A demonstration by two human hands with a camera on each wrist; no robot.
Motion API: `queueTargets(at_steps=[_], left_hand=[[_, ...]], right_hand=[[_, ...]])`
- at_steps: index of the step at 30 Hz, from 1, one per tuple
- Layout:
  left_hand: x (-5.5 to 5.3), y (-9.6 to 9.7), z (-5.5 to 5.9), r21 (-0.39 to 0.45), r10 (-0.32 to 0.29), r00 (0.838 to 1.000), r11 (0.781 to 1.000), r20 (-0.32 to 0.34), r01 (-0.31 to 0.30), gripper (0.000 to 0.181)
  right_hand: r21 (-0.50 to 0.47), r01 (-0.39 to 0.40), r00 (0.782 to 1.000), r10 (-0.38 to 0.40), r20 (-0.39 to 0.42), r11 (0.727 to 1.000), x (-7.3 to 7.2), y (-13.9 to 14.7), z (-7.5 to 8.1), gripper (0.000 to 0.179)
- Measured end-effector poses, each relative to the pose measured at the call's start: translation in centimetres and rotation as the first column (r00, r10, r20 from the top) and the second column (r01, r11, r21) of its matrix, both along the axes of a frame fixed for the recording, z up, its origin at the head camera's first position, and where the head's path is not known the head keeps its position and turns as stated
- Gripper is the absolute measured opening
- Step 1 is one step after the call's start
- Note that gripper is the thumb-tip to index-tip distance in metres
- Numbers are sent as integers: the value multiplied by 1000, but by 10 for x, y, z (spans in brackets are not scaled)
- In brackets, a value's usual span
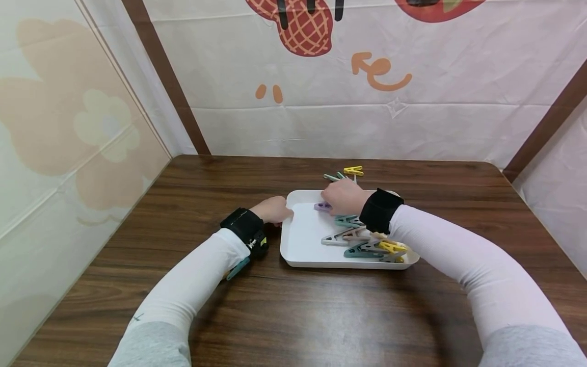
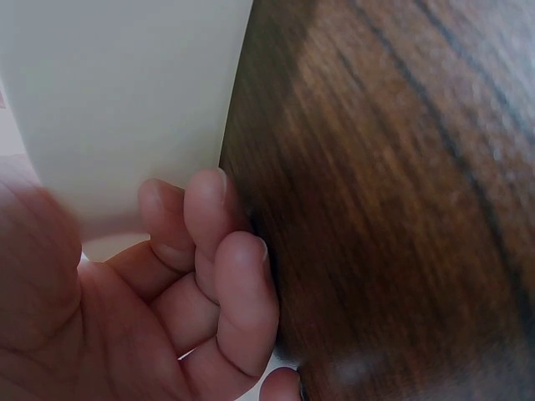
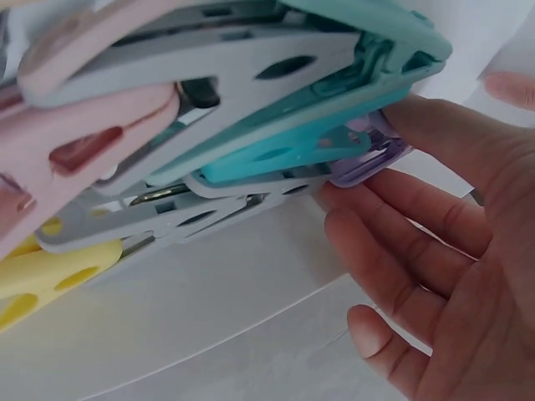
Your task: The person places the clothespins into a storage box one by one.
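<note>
A white tray [image 1: 300, 247] on the table holds several plastic clothespins. My right hand [image 1: 345, 198] reaches over it and pinches a purple clothespin [image 1: 322, 207] between thumb and fingers. In the right wrist view, the purple clothespin [image 3: 368, 159] touches a bright blue clothespin [image 3: 276, 154], with grey, pink and yellow ones close by. At the tray's left side, my left hand [image 1: 272, 209] holds the rim. Its curled fingers lie against the outside of the tray [image 2: 125, 100] in the left wrist view; the thumb tip is hidden there.
Behind the tray lie a yellow clothespin [image 1: 353, 171] and green clothespins [image 1: 337, 177]. A teal clothespin [image 1: 238, 268] lies under my left forearm, partly covered. The brown wooden table [image 1: 293, 316] ends at a printed cloth wall [image 1: 321, 127] at the back.
</note>
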State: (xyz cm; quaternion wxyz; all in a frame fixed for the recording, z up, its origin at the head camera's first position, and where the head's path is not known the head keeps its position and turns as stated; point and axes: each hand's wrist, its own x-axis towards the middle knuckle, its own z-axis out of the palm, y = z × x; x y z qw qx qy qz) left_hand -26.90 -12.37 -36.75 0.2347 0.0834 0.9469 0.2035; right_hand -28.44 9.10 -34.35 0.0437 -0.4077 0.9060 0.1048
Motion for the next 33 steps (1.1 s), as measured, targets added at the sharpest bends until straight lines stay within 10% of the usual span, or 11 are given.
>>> queueTargets(at_steps=[17, 33], left_hand=[[-1, -1, -6, 3, 12, 1000, 1000, -22, -12, 21], [-1, -2, -6, -14, 4, 1000, 1000, -26, -5, 21]], right_hand=[[75, 16, 998, -12, -57, 997, 0, 3, -1, 35], [-174, 29, 999, -36, -41, 984, -7, 23, 16, 19]])
